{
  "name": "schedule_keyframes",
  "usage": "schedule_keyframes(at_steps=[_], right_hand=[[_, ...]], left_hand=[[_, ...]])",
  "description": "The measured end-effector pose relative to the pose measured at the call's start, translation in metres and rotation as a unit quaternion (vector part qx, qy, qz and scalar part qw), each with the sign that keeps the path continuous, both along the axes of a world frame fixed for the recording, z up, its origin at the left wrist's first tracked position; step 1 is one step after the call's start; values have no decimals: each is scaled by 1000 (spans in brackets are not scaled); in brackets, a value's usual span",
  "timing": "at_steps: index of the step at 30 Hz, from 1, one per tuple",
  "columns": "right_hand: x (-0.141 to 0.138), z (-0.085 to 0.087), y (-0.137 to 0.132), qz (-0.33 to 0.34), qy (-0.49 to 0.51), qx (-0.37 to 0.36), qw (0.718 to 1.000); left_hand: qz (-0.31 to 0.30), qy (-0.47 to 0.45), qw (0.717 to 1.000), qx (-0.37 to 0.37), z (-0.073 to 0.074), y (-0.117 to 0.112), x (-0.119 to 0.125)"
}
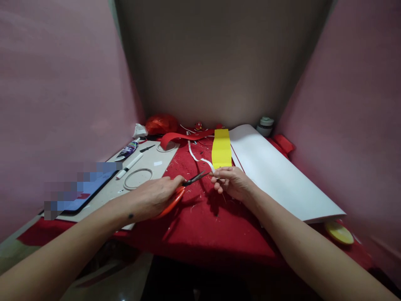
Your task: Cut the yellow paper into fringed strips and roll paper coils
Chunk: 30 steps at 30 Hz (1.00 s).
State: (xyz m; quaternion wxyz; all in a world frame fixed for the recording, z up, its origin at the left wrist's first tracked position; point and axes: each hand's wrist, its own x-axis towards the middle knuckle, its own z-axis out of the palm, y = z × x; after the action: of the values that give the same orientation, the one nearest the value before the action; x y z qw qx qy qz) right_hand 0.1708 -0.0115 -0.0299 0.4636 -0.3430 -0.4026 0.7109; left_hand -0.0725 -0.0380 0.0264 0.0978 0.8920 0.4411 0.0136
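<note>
My left hand [156, 194] is closed round the orange handles of a pair of scissors [196, 179]. Their dark blades point right, toward the fingertips of my right hand [231, 179]. Between thumb and fingers, my right hand pinches the end of a narrow white strip [208, 163], which curls away toward the back left. A thin strand hangs below those fingers. Just beyond my right hand lies a wide yellow strip [222, 147], and a red strip [184, 137] arches behind it to the left.
A grey board [169, 159] at left carries a white marker [130, 165], wire rings and a tube [128, 148]. Beside it is a tablet [90, 190]. Large white sheets [282, 184] lie at right, near a yellow round object [339, 233]. A lidded jar [265, 125] stands behind. Scraps litter the red cloth [194, 225].
</note>
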Motion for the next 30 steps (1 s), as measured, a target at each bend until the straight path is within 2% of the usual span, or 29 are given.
schedule_keyframes(at_steps=[3,9,15,23,30], right_hand=[[-1,0,-1,7,6,-3,1000],[-2,-1,-2,18,16,-5,1000],[-2,-2,-2,31,5,-13,999],[-2,-2,-4,40,3,-4,999],[0,-4,-1,52,17,8,998]], left_hand=[[-15,15,1000,-18,-2,0,8],[-20,39,999,-5,-3,-2,21],[-38,48,998,-5,-3,-1,21],[-29,90,995,-11,-4,0,24],[-35,100,994,12,-2,1,22]])
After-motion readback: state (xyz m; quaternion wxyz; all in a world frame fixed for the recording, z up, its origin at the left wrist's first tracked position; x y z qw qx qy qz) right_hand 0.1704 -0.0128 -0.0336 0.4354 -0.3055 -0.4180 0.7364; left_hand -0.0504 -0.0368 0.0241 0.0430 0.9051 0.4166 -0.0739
